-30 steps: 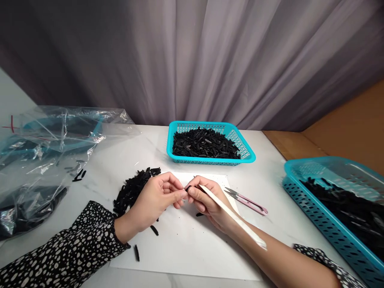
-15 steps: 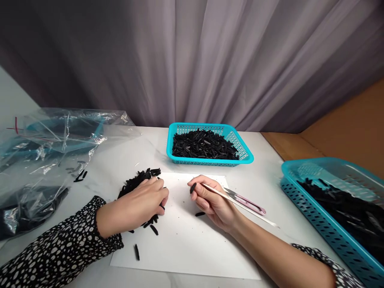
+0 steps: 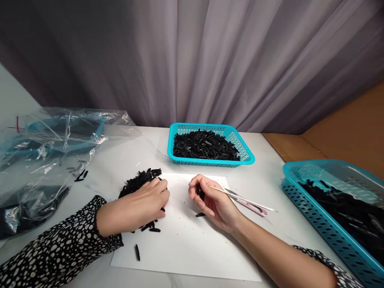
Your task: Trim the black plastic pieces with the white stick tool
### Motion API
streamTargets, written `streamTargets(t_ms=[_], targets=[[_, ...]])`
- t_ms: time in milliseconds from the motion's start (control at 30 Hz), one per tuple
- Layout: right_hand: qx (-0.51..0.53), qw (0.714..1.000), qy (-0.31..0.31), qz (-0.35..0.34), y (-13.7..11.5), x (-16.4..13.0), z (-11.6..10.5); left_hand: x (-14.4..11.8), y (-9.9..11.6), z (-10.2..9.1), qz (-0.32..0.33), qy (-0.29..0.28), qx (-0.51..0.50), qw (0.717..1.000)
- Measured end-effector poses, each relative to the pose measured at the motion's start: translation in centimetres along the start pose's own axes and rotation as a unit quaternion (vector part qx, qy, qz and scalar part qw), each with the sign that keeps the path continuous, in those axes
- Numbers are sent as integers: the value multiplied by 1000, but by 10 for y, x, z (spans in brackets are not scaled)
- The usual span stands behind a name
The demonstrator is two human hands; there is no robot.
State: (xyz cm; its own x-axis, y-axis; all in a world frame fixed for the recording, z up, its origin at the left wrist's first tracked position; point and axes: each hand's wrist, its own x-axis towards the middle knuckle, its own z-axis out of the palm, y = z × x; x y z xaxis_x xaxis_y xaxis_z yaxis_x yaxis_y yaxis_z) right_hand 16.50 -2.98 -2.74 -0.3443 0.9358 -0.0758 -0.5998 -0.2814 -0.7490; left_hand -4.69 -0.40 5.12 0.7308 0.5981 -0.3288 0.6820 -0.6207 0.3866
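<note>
Head view: right hand [image 3: 217, 205] loosened, curled round black bits [image 3: 200, 193]; left hand [image 3: 144, 203] at pile [image 3: 137, 182], hold hidden, probably gathering more.

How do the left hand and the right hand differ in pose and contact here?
The left hand is back up, fingers down at the pile of black pieces; the right hand is turned on its side, fingers curled, apart from that pile. The right hand holds a slim white stick; whether the left hand grips anything is hidden. Both are bare.
</note>
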Motion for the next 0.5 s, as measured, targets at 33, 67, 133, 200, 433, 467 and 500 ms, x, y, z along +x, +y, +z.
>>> streamTargets(t_ms=[33,67,133,200,433,467,500], targets=[[-5,1000,0,0,0,0,0,1,-1,-2,-3,-1,-23,1000],[-11,1000,2,0,0,0,0,3,-2,-3,-4,6,-52,999],[-29,1000,9,3,0,0,1,9,-4,-2,-10,44,-130,990],[-56,998,21,3,1,0,3,18,-4,2,-41,82,-236,967],[-229,965,98,-82,7,0,5,38,8,22,-105,142,-583,793],[-256,956,109,-94,8,1,6,38,10,23,-107,156,-608,771],[-277,948,120,-104,8,1,6,38,11,25,-110,168,-629,751]])
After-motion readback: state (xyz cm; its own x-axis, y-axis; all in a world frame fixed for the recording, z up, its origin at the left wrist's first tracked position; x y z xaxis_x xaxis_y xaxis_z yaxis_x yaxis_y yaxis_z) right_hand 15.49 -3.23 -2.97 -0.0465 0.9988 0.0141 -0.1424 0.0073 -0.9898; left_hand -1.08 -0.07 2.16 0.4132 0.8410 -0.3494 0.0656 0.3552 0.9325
